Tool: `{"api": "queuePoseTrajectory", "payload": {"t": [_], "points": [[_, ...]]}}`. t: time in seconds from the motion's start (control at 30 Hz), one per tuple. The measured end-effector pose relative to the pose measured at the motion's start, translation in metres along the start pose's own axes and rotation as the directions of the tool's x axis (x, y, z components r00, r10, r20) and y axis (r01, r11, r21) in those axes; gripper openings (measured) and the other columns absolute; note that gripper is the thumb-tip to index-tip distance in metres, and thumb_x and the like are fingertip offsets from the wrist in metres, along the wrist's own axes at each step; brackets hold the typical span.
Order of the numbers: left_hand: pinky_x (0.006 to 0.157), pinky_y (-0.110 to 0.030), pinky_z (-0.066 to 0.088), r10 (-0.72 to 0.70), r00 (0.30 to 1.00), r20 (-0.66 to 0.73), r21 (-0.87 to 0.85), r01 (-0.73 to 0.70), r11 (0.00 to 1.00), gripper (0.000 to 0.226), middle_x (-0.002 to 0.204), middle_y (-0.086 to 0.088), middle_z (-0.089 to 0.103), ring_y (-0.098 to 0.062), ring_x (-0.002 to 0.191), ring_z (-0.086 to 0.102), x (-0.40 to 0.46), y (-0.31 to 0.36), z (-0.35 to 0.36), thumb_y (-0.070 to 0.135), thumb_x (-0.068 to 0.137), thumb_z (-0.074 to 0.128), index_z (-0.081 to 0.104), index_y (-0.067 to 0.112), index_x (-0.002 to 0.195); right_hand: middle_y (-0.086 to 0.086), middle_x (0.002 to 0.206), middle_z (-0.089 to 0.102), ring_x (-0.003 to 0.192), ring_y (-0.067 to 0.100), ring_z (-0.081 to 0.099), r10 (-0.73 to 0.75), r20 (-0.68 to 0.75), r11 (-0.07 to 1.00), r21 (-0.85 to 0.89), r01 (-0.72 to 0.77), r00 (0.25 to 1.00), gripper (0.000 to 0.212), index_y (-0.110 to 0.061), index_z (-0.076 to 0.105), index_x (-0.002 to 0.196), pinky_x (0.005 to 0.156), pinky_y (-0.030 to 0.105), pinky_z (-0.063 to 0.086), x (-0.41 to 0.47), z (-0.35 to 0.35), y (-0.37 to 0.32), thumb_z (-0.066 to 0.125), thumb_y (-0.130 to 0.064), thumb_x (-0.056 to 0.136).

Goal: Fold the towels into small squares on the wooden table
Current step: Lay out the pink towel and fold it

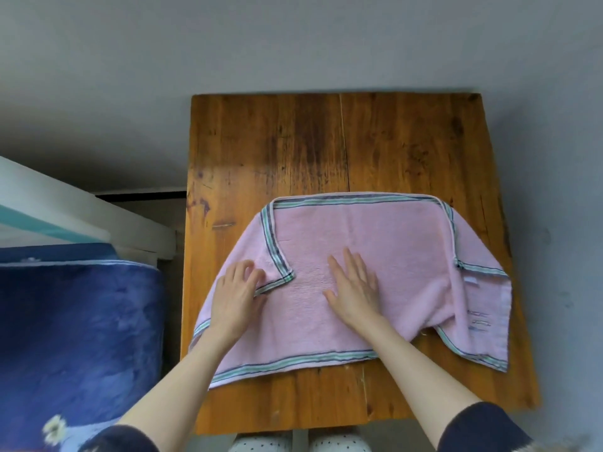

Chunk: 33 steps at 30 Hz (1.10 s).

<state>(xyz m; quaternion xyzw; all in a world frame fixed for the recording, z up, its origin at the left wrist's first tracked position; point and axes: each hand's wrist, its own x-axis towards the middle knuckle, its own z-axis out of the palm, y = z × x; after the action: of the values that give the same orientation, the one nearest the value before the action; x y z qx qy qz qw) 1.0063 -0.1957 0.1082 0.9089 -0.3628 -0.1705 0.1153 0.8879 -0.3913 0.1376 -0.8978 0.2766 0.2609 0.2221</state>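
While dark sleeves (483, 425) frame the near edge, a pink towel (385, 256) is spread across the wooden tabletop (293, 141). Its folded-in striped corner (280, 275) is pinched by the left hand (236, 296); the right hand (354, 285) is pressed flat, fingers spread, gripping nothing. Both side edges are folded inward.

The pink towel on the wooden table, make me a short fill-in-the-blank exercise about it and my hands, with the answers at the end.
1. The towel lies on a ____ table.
2. The right hand rests ____ on the middle of the towel, fingers spread.
3. The left hand grips a folded-over ____ of the towel with a striped border.
4. The towel's main colour is ____.

Answers: wooden; flat; corner; pink
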Motion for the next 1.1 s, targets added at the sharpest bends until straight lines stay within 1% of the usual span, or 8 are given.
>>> {"api": "queuePoseTrajectory", "payload": {"t": [0.17,0.37,0.47,0.57,0.77,0.87,0.97,1.1], "points": [[0.072,-0.035,0.044,-0.155,0.985,-0.079,-0.292,0.125,0.948,0.014,0.100,-0.009,0.061,-0.028,0.090,0.056,0.016,-0.014,-0.011,0.008,0.087,0.056,0.064,0.007,0.099,0.002,0.157,-0.016,0.145,0.024,-0.014,0.070,0.052,0.998,-0.009,-0.070,0.996,0.073,-0.030,0.002,0.150,0.115,0.052,0.005,0.009,0.011,-0.023,0.047,-0.043,0.093],[0.053,-0.027,0.028,-0.565,0.824,-0.030,-0.728,0.370,0.578,0.034,0.058,0.001,0.040,-0.012,0.057,0.035,0.039,-0.062,-0.065,0.012,0.093,0.045,0.045,0.015,0.059,0.002,0.157,-0.018,0.144,0.025,-0.016,0.136,0.064,0.990,-0.030,-0.135,0.989,0.075,-0.030,0.000,0.150,0.114,0.053,0.006,0.015,0.013,-0.035,0.047,-0.044,0.093],[0.056,-0.020,0.034,-0.636,0.768,0.075,-0.755,0.460,0.467,0.031,0.070,-0.005,0.053,-0.012,0.063,0.045,0.049,-0.083,-0.080,0.012,0.096,0.039,0.058,0.008,0.072,0.002,0.157,-0.018,0.144,0.025,-0.015,0.156,0.052,0.987,-0.033,-0.155,0.986,0.075,-0.030,0.001,0.150,0.114,0.052,0.008,0.018,0.013,-0.042,0.047,-0.045,0.093],[0.093,-0.032,0.041,-0.693,0.718,0.059,-0.596,0.583,0.553,0.035,0.128,-0.014,0.054,-0.028,0.115,0.052,0.055,-0.093,-0.077,0.012,0.098,0.038,0.050,0.005,0.130,0.002,0.157,-0.019,0.144,0.025,-0.016,0.136,0.024,0.989,-0.054,-0.135,0.990,0.076,-0.028,0.002,0.150,0.114,0.053,0.010,0.018,0.014,-0.050,0.049,-0.044,0.092],[0.086,-0.046,0.043,-0.227,0.954,-0.193,-0.154,0.199,0.968,0.039,0.127,-0.019,0.048,-0.037,0.112,0.045,0.041,-0.081,-0.047,0.003,0.084,0.043,0.051,0.006,0.123,0.003,0.156,-0.020,0.143,0.024,-0.020,-0.032,0.030,0.993,-0.116,0.035,0.999,0.081,-0.028,0.002,0.150,0.113,0.054,0.000,0.021,0.019,-0.078,0.053,-0.042,0.089],[0.105,-0.048,0.032,-0.015,1.000,-0.012,0.020,0.015,1.000,0.047,0.146,-0.015,0.034,-0.037,0.134,0.029,0.043,-0.085,-0.031,0.023,0.087,0.037,0.044,0.012,0.132,0.003,0.156,-0.020,0.143,0.024,-0.020,-0.111,0.047,0.983,-0.141,0.117,0.993,0.080,-0.027,0.003,0.150,0.114,0.051,-0.004,0.020,0.027,-0.094,0.053,-0.041,0.089],[0.115,-0.041,0.003,-0.034,0.997,0.071,0.029,0.032,0.999,0.064,0.157,-0.014,0.007,-0.035,0.144,0.000,0.053,-0.101,-0.027,0.043,0.091,0.046,0.024,0.018,0.147,0.003,0.156,-0.020,0.143,0.025,-0.019,-0.147,0.062,0.975,-0.159,0.155,0.987,0.080,-0.026,0.003,0.150,0.114,0.050,-0.004,0.017,0.036,-0.102,0.053,-0.040,0.089],[0.115,-0.042,0.004,-0.073,0.986,0.150,-0.068,0.084,0.994,0.089,0.156,-0.008,-0.015,-0.029,0.142,-0.017,0.060,-0.119,-0.031,0.058,0.081,0.056,0.006,0.028,0.149,0.005,0.156,-0.020,0.143,0.027,-0.019,-0.146,0.074,0.965,-0.209,0.159,0.986,0.083,-0.027,0.001,0.150,0.114,0.052,-0.005,0.011,0.046,-0.102,0.054,-0.043,0.088]]}}
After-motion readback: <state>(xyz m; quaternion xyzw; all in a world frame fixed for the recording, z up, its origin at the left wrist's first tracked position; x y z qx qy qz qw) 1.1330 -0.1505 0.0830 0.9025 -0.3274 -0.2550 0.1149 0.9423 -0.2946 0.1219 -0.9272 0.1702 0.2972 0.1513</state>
